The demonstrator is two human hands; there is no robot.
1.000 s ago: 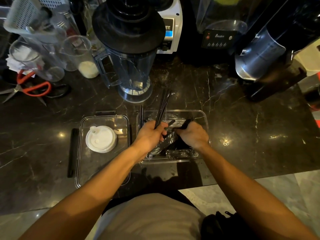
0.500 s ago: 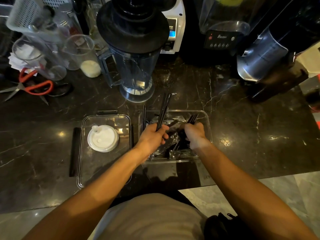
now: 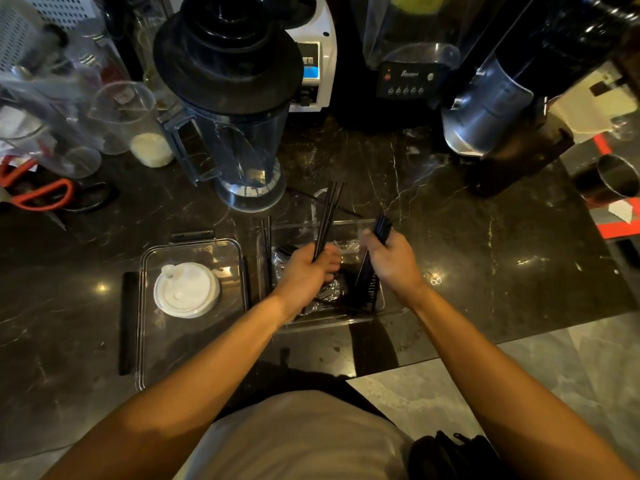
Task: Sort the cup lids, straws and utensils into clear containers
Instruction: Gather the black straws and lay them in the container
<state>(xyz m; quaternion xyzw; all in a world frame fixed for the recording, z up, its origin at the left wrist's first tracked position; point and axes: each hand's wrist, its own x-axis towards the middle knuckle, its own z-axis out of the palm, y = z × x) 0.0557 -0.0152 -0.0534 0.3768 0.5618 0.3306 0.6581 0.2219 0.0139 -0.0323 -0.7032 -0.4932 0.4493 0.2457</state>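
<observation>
Dark polished marble counter [image 3: 467,244], pale veining, glossy highlights. Two clear, rounded-corner plastic containers sit side by side near its front edge. Left container [image 3: 152,341]: one white round cup lid [image 3: 186,289], flat. Right container [image 3: 388,299]: crinkled clear wrappers and black utensils [image 3: 363,292]. Left hand [image 3: 306,271], grip closed around a bundle of thin black straws [image 3: 329,213] fanning upward. Right hand [image 3: 391,261], grip closed on a thicker black bundle [image 3: 382,228]; kind cannot be told. Clear blender jug [image 3: 239,140], black lid, behind.
</observation>
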